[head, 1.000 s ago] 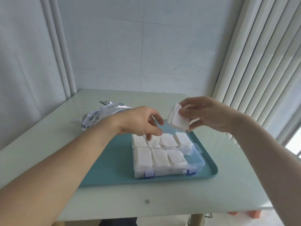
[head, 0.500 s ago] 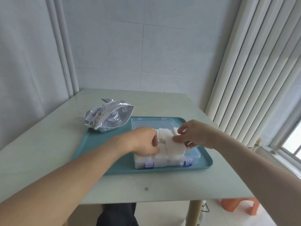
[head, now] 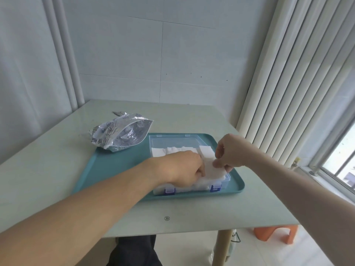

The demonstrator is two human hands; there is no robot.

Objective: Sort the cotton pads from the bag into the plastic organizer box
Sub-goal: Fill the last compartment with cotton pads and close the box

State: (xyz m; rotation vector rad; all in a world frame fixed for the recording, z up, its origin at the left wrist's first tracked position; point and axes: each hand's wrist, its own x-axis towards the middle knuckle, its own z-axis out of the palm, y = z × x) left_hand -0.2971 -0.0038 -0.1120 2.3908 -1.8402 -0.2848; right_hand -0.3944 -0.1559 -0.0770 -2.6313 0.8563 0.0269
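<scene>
A clear plastic organizer box [head: 167,140] with blue latches stands open on a teal tray [head: 123,162]. White cotton pads [head: 171,150] fill its compartments. My right hand [head: 228,152] pinches a stack of cotton pads [head: 212,170] over the box's front right compartment. My left hand [head: 182,167] is over the front middle of the box, fingers curled down against the same stack; its fingertips are hidden. The silver foil bag [head: 121,134] lies open at the tray's back left corner.
The tray sits on a pale green table [head: 57,150] set in a corner of white walls. Vertical blinds [head: 288,83] hang at the right. An orange stool [head: 274,235] stands on the floor under the table's right edge.
Both hands have come down from above the box. The stack of pads held in my right hand now sits low at the box's front right, with my left hand against it.
</scene>
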